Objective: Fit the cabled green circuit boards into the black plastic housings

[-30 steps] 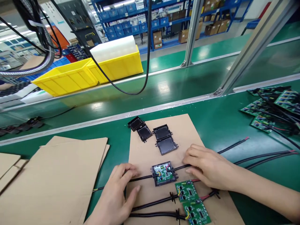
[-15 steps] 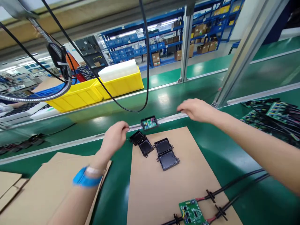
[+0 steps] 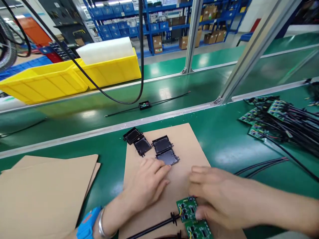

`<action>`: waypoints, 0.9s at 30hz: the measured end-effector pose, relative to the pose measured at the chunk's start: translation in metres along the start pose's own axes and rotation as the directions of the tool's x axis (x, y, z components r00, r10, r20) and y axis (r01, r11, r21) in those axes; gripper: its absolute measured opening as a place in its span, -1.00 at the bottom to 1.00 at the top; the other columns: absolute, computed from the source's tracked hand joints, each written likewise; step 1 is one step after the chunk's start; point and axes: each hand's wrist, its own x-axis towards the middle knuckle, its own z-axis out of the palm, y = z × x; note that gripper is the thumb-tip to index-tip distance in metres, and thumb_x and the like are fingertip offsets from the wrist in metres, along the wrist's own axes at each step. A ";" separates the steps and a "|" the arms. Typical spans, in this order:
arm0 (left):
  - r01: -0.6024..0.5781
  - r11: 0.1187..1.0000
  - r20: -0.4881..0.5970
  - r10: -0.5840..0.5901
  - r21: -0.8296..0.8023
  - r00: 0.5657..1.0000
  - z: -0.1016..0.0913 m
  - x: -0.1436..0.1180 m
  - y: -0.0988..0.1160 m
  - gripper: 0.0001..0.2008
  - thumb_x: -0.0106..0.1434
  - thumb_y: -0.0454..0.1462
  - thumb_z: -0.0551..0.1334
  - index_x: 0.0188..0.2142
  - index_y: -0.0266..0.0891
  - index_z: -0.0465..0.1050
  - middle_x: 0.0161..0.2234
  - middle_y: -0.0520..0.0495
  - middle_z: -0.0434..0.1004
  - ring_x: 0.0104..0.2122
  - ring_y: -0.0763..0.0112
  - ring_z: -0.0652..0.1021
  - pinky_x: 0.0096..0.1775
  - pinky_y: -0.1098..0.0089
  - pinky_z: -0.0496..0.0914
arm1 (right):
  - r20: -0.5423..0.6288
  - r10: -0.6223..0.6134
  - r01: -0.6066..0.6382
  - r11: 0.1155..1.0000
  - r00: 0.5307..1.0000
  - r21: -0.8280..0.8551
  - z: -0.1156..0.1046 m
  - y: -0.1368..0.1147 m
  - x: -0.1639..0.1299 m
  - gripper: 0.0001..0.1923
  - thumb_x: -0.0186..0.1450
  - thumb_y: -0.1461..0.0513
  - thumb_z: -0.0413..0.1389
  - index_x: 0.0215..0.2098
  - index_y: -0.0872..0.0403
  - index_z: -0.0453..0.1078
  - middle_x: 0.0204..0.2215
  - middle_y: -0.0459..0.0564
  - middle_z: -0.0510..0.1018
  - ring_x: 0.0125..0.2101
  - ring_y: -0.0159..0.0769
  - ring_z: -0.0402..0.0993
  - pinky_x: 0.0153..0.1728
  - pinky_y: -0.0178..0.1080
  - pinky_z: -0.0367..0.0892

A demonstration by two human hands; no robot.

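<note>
On the cardboard-covered worktop (image 3: 219, 139), the open left hand (image 3: 147, 184) nears a black cover (image 3: 168, 157); the right hand (image 3: 214, 199) pinches a circuit board (image 3: 186, 209); best lifted by its edges.

Left hand (image 3: 147, 184) lies flat, fingers spread; right hand (image 3: 214, 197) curls loosely, thumb under.

A glossy green conveyor belt (image 3: 174, 96) runs along the far edge of the green-topped desk (image 3: 224, 139), parted from it by a silver metal rail (image 3: 99, 131). Slanted grey aluminium frame posts (image 3: 251, 46) rise from the rail. Two yellow plastic bins (image 3: 74, 78) sit beyond the belt. Farther back, blue steel shelving racks (image 3: 159, 20) hold blue bins and brown cardboard cartons above a shiny green floor (image 3: 216, 56) reflecting overhead light.
</note>
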 end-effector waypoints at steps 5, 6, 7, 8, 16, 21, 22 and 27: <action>0.063 0.979 -0.082 -0.080 -0.193 0.993 0.004 -0.030 0.025 -0.68 0.37 -0.42 0.04 0.04 -0.17 0.37 -0.04 -0.16 0.48 -0.07 0.21 0.44 -0.05 0.17 0.37 | -0.067 0.119 -0.120 0.993 0.991 -0.008 0.040 -0.010 -0.012 -0.85 0.15 0.43 0.11 -0.33 0.11 0.32 -0.34 0.00 0.44 -0.30 -0.17 0.32 -0.24 -0.12 0.25; 0.106 0.956 -0.085 -0.134 -0.274 0.987 -0.002 -0.032 0.031 -0.70 0.37 -0.35 0.09 0.07 -0.15 0.35 -0.01 -0.17 0.46 -0.05 0.20 0.45 -0.05 0.18 0.38 | -0.093 0.097 -0.095 0.995 0.991 0.026 0.038 -0.010 -0.011 -0.84 0.17 0.45 0.07 -0.34 0.10 0.29 -0.37 -0.03 0.43 -0.32 -0.21 0.31 -0.25 -0.15 0.24; 0.156 0.920 -0.063 -0.191 -0.361 0.979 -0.007 -0.034 0.038 -0.67 0.34 -0.26 0.17 0.10 -0.14 0.32 0.01 -0.19 0.45 -0.05 0.18 0.46 -0.07 0.20 0.40 | -0.133 0.075 -0.067 0.995 0.988 0.070 0.034 -0.010 -0.009 -0.84 0.20 0.46 0.04 -0.34 0.09 0.26 -0.40 -0.05 0.41 -0.34 -0.24 0.31 -0.26 -0.18 0.23; 0.210 0.872 -0.013 -0.241 -0.443 0.971 -0.012 -0.034 0.045 -0.61 0.30 -0.17 0.23 0.10 -0.14 0.30 -0.01 -0.18 0.46 -0.09 0.18 0.49 -0.11 0.22 0.43 | -0.177 0.062 -0.041 0.992 0.982 0.120 0.030 -0.011 -0.008 -0.84 0.24 0.46 0.01 -0.33 0.08 0.24 -0.41 -0.07 0.40 -0.34 -0.26 0.31 -0.27 -0.21 0.23; 0.513 0.736 0.167 -0.494 -0.442 0.853 -0.019 -0.016 0.063 -0.87 0.31 -0.26 0.06 -0.35 -0.17 0.35 -0.50 0.01 0.48 -0.52 0.34 0.47 -0.45 0.40 0.25 | -0.309 0.129 -0.144 0.989 0.942 -0.028 0.018 -0.029 0.023 -0.77 0.24 0.42 -0.01 -0.15 0.10 0.23 -0.39 -0.02 0.45 -0.39 -0.22 0.38 -0.43 -0.25 0.22; 0.614 0.339 0.375 -0.555 -0.713 0.743 -0.008 -0.004 0.052 -0.97 0.13 -0.30 0.11 -0.42 -0.20 0.30 -0.62 0.05 0.40 -0.59 0.39 0.45 -0.55 0.46 0.28 | -0.279 -0.068 -0.070 0.888 0.958 -0.455 0.024 -0.055 0.050 -0.77 0.14 0.38 0.07 -0.21 0.14 0.29 -0.43 0.09 0.42 -0.43 -0.11 0.33 -0.53 -0.19 0.15; 0.635 0.267 0.433 -0.541 -0.724 0.721 -0.007 -0.003 0.050 -0.93 0.14 -0.27 0.09 -0.45 -0.19 0.27 -0.68 0.09 0.33 -0.66 0.43 0.40 -0.61 0.48 0.26 | -0.249 -0.089 -0.037 0.887 0.964 -0.459 0.022 -0.056 0.053 -0.75 0.12 0.35 0.10 -0.20 0.14 0.29 -0.42 0.09 0.42 -0.43 -0.10 0.32 -0.52 -0.18 0.17; 0.677 0.176 0.539 -0.477 -0.715 0.694 -0.022 -0.005 0.031 -0.67 0.27 0.00 0.06 -0.38 -0.21 0.26 -0.58 0.07 0.40 -0.74 0.53 0.35 -0.70 0.51 0.23 | -0.184 -0.135 0.063 0.933 0.974 -0.353 -0.005 -0.028 0.063 -0.86 0.27 0.31 0.08 -0.18 0.08 0.35 -0.34 0.03 0.44 -0.34 -0.17 0.34 -0.41 -0.20 0.19</action>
